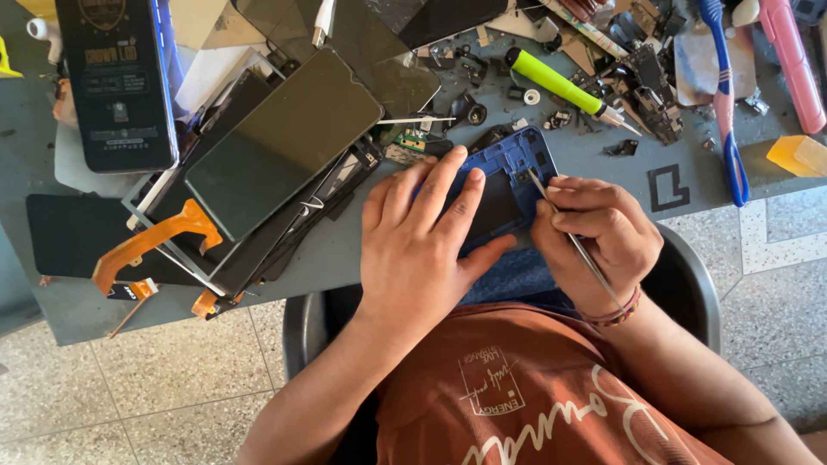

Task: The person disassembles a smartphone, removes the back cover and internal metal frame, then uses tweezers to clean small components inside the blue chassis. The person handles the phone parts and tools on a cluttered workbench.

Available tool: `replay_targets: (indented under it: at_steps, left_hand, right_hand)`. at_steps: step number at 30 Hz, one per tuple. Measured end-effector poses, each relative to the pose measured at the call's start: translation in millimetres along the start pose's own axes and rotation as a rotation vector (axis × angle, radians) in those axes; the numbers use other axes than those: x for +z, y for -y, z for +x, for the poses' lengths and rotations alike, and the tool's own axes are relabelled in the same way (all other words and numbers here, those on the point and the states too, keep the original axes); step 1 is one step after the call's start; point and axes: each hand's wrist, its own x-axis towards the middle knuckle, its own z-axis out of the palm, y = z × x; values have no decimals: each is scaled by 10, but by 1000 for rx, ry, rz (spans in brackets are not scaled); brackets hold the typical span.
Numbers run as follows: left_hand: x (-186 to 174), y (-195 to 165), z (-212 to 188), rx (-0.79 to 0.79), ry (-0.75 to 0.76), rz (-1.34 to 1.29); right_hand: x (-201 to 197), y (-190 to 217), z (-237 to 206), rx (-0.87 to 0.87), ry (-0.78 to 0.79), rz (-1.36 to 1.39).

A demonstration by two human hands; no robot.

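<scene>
My left hand (422, 237) is spread flat, fingers pressing down on the blue phone frame (508, 176) so it sits pinned at the near edge of the grey table (345, 250), right in front of me. My right hand (594, 237) is curled tight around a pair of thin metal tweezers (573, 237), pinched between thumb and fingers, with the tip touching the right side of the frame, next to the dark opening in its middle.

The bench is a mess, tbh. To my left there's a stack of dark phone screens (276, 151) with orange ribbon cables (151, 241) hanging off the front. Beyond the frame lies a yellow-green screwdriver (560, 83), with a pile of small black parts (646, 82) just past it. A blue toothbrush (722, 95) lies further right, well apart from my hands.
</scene>
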Motion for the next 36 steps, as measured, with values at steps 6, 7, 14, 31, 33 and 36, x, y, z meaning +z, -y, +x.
replay_targets:
  at_steps: [6, 7, 14, 31, 33, 36]
  left_hand:
    - [9, 3, -4, 8, -6, 3]
    - [9, 4, -3, 8, -6, 3]
    - [4, -11, 8, -2, -7, -2]
    - [26, 7, -17, 13, -14, 14]
    - [25, 11, -17, 16, -14, 21]
    - [22, 10, -14, 17, -11, 19]
  right_hand:
    - [-19, -35, -12, 21, 10, 29]
    - [-6, -38, -19, 23, -8, 21]
    - [43, -17, -35, 26, -56, -38]
    - [-60, 3, 38, 34, 37, -13]
    - [-51, -21, 20, 32, 29, 7]
    - [-46, -40, -15, 52, 14, 57]
